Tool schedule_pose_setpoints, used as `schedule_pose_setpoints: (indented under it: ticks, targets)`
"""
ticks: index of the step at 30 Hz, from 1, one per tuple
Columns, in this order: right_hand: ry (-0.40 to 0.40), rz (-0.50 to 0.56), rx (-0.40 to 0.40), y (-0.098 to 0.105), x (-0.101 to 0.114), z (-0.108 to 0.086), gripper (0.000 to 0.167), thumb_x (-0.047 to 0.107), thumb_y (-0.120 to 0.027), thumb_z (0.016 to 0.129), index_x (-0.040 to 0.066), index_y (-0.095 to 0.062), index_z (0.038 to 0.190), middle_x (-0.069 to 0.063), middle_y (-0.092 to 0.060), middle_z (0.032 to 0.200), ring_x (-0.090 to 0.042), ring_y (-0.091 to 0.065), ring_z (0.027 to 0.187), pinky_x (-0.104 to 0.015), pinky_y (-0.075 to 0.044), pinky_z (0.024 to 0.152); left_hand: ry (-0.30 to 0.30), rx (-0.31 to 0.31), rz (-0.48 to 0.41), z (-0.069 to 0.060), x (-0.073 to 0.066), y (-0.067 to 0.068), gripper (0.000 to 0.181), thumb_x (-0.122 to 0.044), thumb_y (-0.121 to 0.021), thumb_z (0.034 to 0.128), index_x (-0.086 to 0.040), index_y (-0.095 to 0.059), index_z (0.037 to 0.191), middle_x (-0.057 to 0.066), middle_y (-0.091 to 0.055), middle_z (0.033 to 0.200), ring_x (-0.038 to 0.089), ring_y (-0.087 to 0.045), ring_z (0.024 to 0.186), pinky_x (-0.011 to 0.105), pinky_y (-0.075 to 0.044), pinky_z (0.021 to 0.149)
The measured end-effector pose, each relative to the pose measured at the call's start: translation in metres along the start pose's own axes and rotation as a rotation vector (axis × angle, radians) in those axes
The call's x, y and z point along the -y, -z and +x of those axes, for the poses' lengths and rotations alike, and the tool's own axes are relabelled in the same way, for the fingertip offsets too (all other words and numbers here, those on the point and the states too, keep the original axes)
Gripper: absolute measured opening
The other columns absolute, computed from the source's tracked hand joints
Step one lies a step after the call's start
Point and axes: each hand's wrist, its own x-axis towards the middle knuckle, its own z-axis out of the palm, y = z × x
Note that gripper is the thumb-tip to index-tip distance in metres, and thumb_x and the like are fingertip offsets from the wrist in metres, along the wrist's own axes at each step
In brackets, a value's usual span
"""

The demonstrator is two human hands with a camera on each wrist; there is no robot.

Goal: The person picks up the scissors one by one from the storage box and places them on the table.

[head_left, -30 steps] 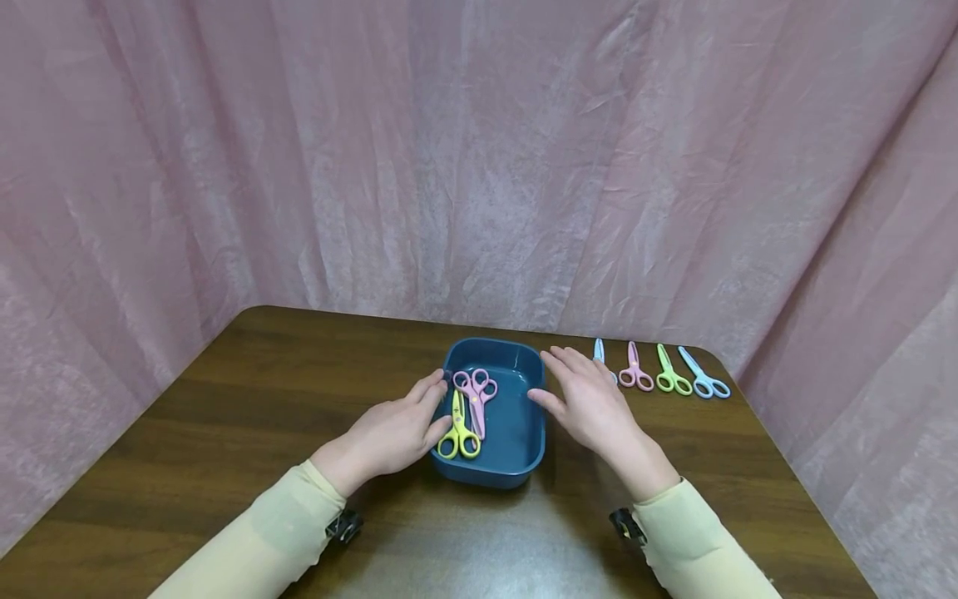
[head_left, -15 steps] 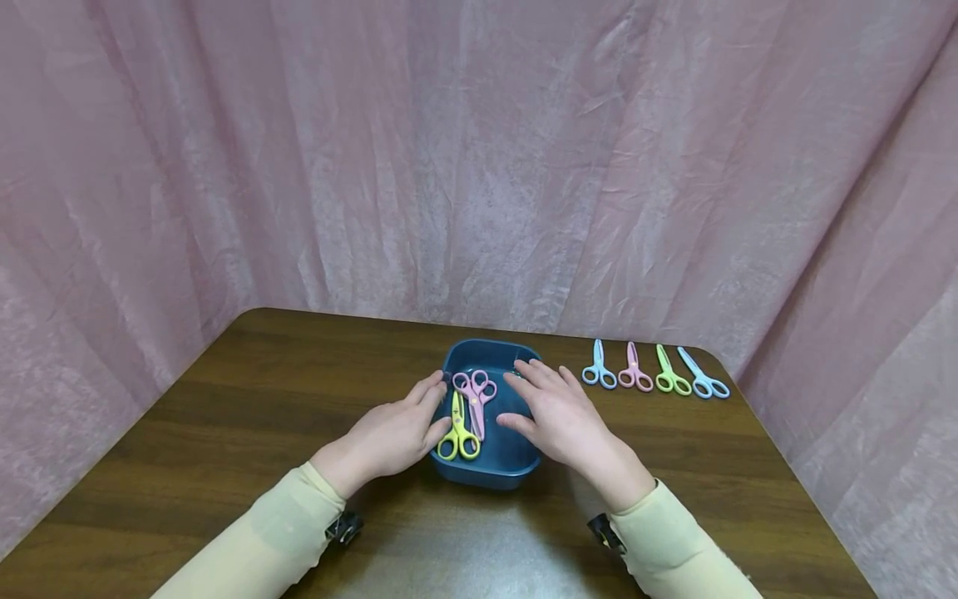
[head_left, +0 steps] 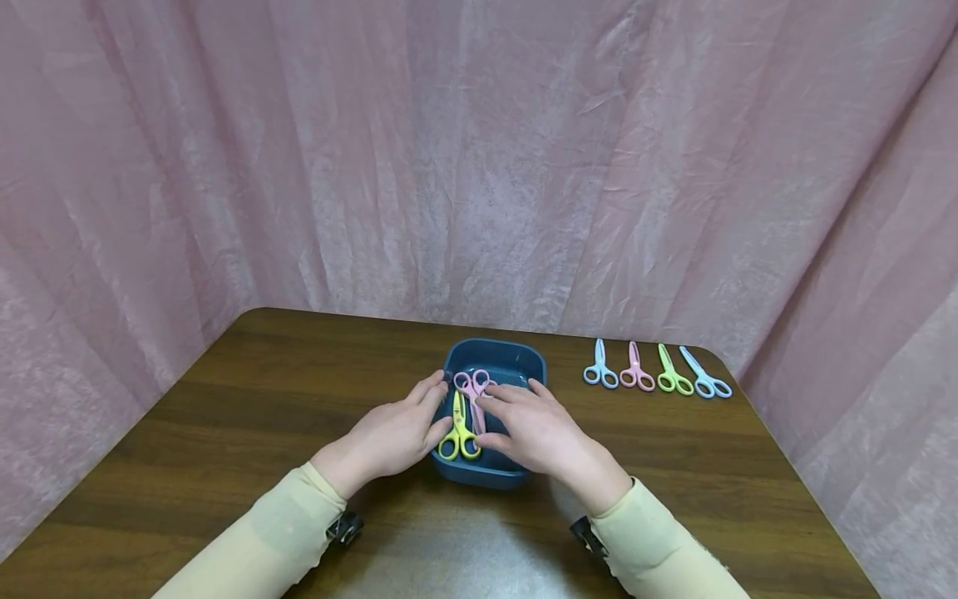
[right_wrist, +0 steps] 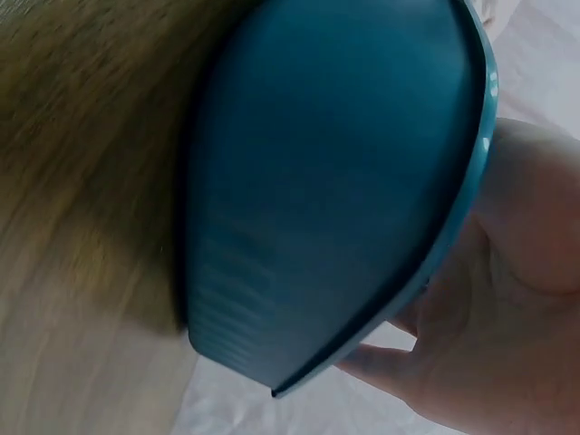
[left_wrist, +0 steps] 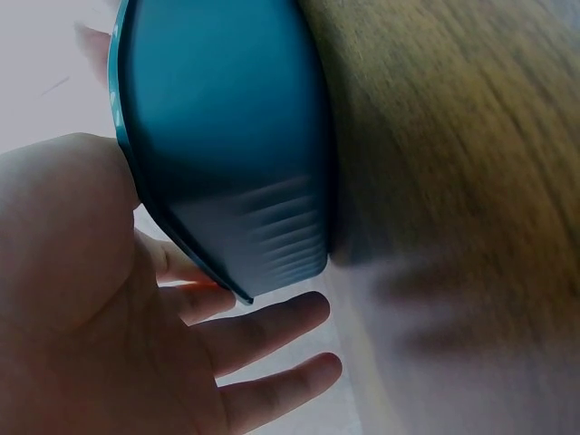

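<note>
A dark blue plastic bin (head_left: 479,477) stands on the table. Inside it, at the left, lie yellow scissors (head_left: 459,416) and pink scissors (head_left: 474,398), side by side and partly overlapping. My left hand (head_left: 389,437) rests at the bin's left rim, thumb over the edge; in the left wrist view its fingers spread loosely by the bin wall (left_wrist: 227,118). My right hand (head_left: 535,428) reaches over the right rim, its spread fingertips and thumb at the pink scissors. Whether they touch is unclear; the bin wall (right_wrist: 326,163) hides the fingertips in the right wrist view.
At the back right a row of scissors lies on the wooden table (head_left: 299,366): light blue scissors (head_left: 600,366), pink scissors (head_left: 634,367), green scissors (head_left: 668,368) and another light blue pair (head_left: 699,370). A pink curtain (head_left: 479,166) hangs behind the table.
My right hand has moved left and toward me, from beside the bin's right rim to over the pink scissors inside. My left hand has stayed at the left rim.
</note>
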Motion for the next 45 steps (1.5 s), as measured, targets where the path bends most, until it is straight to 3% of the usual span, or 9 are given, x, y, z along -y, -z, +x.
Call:
schedule_pose_setpoints:
  ticks: [13, 21, 27, 45]
  targets:
    - [0.068, -0.006, 0.086, -0.009, 0.005, 0.009, 0.043, 0.041, -0.079, 0.104, 0.013, -0.077, 0.137, -0.008, -0.071, 0.147, -0.027, -0.061, 0.143, -0.073, -0.033, 0.124, -0.014, -0.012, 0.009, 0.0, 0.0, 0.0, 0.066, -0.038, -0.058, 0.1159, 0.004, -0.043, 0.165, 0.023, -0.033, 0.176, 0.036, -0.074, 0.123, 0.052, -0.064, 0.095]
    - [0.087, -0.033, 0.124, -0.01, 0.009, 0.012, 0.046, 0.04, -0.078, 0.105, 0.013, -0.076, 0.142, -0.007, -0.071, 0.147, -0.025, -0.061, 0.143, -0.07, -0.034, 0.125, -0.012, -0.017, 0.01, -0.001, 0.001, 0.0, 0.065, -0.037, -0.058, 0.116, 0.005, -0.043, 0.164, 0.022, -0.033, 0.176, 0.033, -0.076, 0.117, 0.048, -0.066, 0.09]
    - [0.105, -0.045, 0.126, -0.012, 0.01, 0.013, 0.044, 0.04, -0.077, 0.106, 0.014, -0.076, 0.142, -0.006, -0.072, 0.145, -0.025, -0.063, 0.141, -0.068, -0.036, 0.124, -0.005, -0.008, 0.006, -0.001, 0.0, 0.0, 0.066, -0.037, -0.057, 0.116, 0.004, -0.042, 0.165, 0.022, -0.032, 0.177, 0.035, -0.075, 0.122, 0.049, -0.065, 0.093]
    - [0.174, -0.045, 0.149, -0.016, 0.011, 0.019, 0.037, 0.042, -0.076, 0.106, 0.021, -0.08, 0.136, -0.001, -0.073, 0.14, -0.022, -0.064, 0.137, -0.064, -0.042, 0.121, 0.005, -0.002, -0.001, -0.001, -0.001, 0.0, 0.066, -0.037, -0.057, 0.1162, 0.004, -0.042, 0.165, 0.021, -0.031, 0.178, 0.035, -0.077, 0.116, 0.05, -0.066, 0.091]
